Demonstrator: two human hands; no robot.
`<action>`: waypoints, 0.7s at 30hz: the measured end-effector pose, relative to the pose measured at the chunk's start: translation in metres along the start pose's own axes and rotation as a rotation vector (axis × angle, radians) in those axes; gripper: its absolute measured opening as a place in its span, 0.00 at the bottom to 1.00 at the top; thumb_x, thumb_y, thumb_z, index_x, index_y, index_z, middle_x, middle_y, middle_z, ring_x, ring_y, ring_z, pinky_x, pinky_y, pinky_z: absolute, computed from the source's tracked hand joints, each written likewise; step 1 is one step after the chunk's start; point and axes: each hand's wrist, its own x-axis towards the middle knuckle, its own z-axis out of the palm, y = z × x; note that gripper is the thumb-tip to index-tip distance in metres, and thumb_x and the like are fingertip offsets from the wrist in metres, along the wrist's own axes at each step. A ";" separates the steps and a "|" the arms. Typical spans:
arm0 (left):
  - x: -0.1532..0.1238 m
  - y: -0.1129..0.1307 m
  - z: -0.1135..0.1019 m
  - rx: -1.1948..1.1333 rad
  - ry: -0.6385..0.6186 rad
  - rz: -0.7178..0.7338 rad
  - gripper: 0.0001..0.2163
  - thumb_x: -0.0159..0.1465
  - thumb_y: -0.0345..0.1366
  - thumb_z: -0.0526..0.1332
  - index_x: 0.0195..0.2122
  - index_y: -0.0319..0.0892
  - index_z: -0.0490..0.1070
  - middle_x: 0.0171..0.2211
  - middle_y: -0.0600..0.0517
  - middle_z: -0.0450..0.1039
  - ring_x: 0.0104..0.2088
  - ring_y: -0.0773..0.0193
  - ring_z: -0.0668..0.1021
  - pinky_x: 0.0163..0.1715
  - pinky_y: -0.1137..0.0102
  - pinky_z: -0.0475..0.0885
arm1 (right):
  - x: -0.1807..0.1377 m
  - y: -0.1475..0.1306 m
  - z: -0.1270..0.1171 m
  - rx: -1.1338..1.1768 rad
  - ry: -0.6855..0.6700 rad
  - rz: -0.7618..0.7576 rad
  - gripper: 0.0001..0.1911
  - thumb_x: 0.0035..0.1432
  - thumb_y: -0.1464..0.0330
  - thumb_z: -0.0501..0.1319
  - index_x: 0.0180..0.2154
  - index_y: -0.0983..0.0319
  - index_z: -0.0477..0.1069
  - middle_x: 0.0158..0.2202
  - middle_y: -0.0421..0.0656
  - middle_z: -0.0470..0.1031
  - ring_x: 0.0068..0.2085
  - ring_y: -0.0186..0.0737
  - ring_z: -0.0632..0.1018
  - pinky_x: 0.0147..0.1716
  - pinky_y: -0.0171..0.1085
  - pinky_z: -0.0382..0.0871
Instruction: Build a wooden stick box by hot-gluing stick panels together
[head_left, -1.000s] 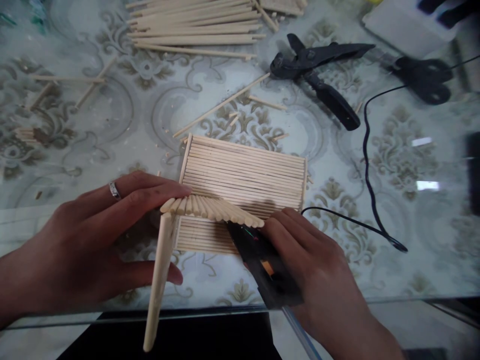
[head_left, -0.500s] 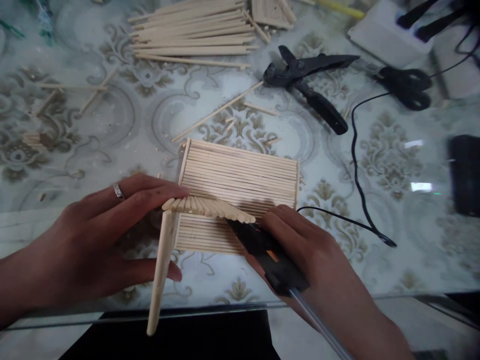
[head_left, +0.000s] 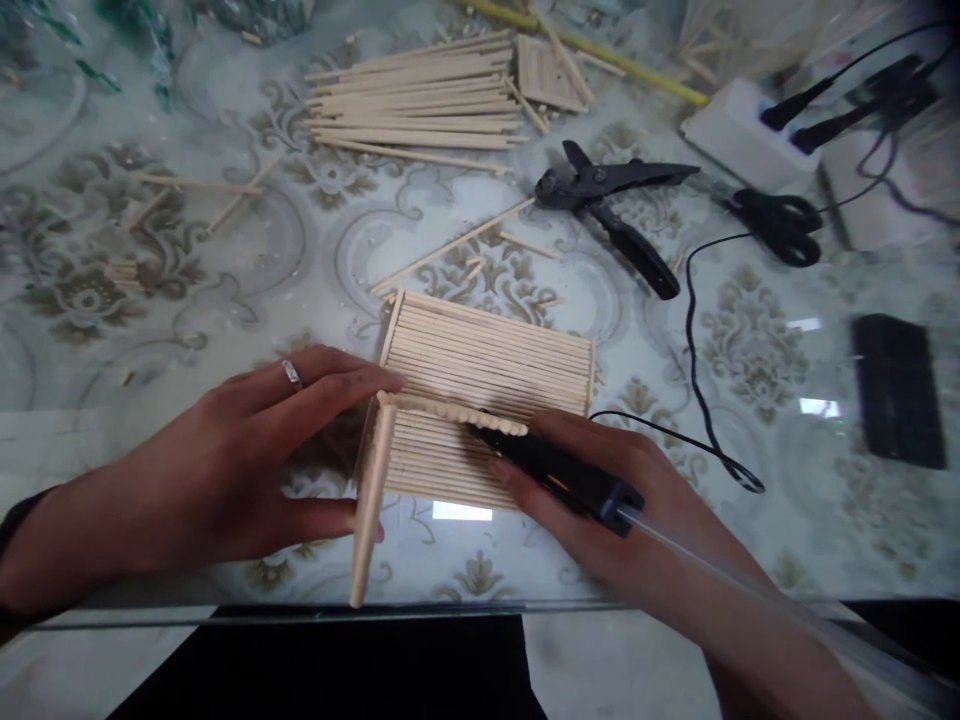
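Note:
My left hand (head_left: 277, 460), with a ring on one finger, grips the left end of a small upright panel of wooden sticks (head_left: 450, 411). Its fingers lie at the top edge, its thumb lower down behind an end stick (head_left: 373, 505) that points toward me. The panel stands on a flat panel of joined sticks (head_left: 487, 345) on the table. My right hand (head_left: 600, 490) is closed around a black glue gun (head_left: 559, 470). A clear glue stick (head_left: 675, 550) sticks out of its back. The gun's tip is against the lower side of the upright panel, partly hidden.
Cutting pliers (head_left: 611, 200) and black scissors (head_left: 780, 225) lie beyond my right hand. A bundle of loose sticks (head_left: 420, 100) is at the back. A white power strip (head_left: 750, 135), a thin black cord (head_left: 694, 330) and a dark phone-like slab (head_left: 898, 390) are to the right.
The view has shifted, so more of the table's far side shows. The upright panel is turned so that its face is seen more edge-on. Both hands keep their holds.

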 end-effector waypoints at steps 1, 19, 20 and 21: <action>0.000 0.000 0.000 -0.018 -0.010 -0.013 0.31 0.68 0.50 0.72 0.68 0.44 0.67 0.59 0.47 0.77 0.55 0.59 0.83 0.57 0.68 0.82 | 0.000 0.000 0.000 0.000 0.001 -0.005 0.12 0.70 0.60 0.66 0.33 0.57 0.77 0.28 0.39 0.78 0.29 0.42 0.80 0.28 0.38 0.72; -0.004 -0.001 0.001 -0.049 -0.032 -0.058 0.32 0.67 0.48 0.74 0.68 0.49 0.65 0.61 0.46 0.77 0.58 0.54 0.82 0.60 0.62 0.79 | -0.004 0.023 -0.027 0.053 0.065 0.043 0.17 0.66 0.49 0.66 0.42 0.54 0.82 0.39 0.44 0.86 0.37 0.49 0.86 0.31 0.43 0.82; -0.005 -0.002 0.002 -0.071 -0.037 -0.080 0.32 0.66 0.48 0.74 0.68 0.52 0.65 0.62 0.47 0.77 0.59 0.53 0.82 0.60 0.61 0.80 | -0.006 0.028 -0.035 0.095 0.040 0.115 0.18 0.64 0.49 0.68 0.42 0.55 0.83 0.39 0.43 0.86 0.37 0.50 0.86 0.33 0.43 0.82; -0.007 -0.003 0.003 -0.092 -0.031 -0.085 0.35 0.64 0.49 0.75 0.69 0.53 0.64 0.62 0.47 0.77 0.60 0.51 0.82 0.59 0.60 0.81 | -0.007 0.036 -0.042 0.146 0.019 0.191 0.18 0.63 0.48 0.68 0.41 0.55 0.83 0.37 0.43 0.86 0.36 0.49 0.86 0.33 0.43 0.82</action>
